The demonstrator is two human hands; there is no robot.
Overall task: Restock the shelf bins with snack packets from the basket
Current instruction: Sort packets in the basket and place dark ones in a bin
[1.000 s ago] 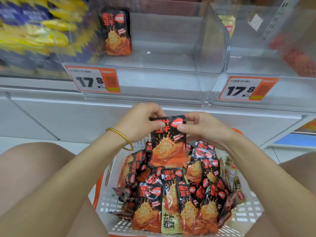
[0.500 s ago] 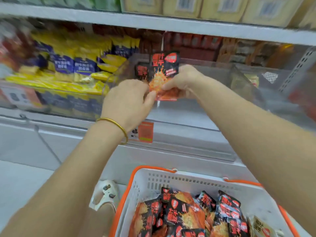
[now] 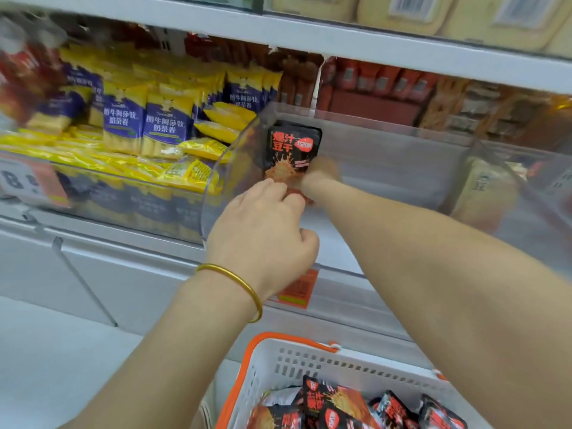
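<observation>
Right hand (image 3: pixel 318 178) reaches into the clear bin (image 3: pixel 387 156) at frame centre, grip blurred and partly behind the packet; looks pinched on the lower right edge of the black-and-red snack packet (image 3: pixel 292 153), but cannot tell for sure. Left hand (image 3: pixel 263 233) just below and in front, fingers curled, fingertips at the packet's bottom edge where a crumpled red bit shows; whether it actually holds it, cannot tell. Gold bangle (image 3: pixel 235 286) on left wrist.

Packet stands upright against the bin's left wall near the back, face toward camera, red characters on top, orange splash graphic below.

Bin floor pale and mostly bare to the right of the packet, plenty of open room there. Curved clear front edge of the bin at centre left. Orange price tag (image 3: pixel 298 289) on the shelf lip under the left hand.

Upper left: neighbouring bin full of yellow-and-blue packets (image 3: pixel 161 125). Brown and red packs behind. White shelf (image 3: pixel 340 38) overhead across the top.

Bottom centre: white basket (image 3: pixel 309 360) with orange rim, more same-type packets (image 3: pixel 334 404) heaped inside. Pale floor (image 3: pixel 46 366) at lower left.
</observation>
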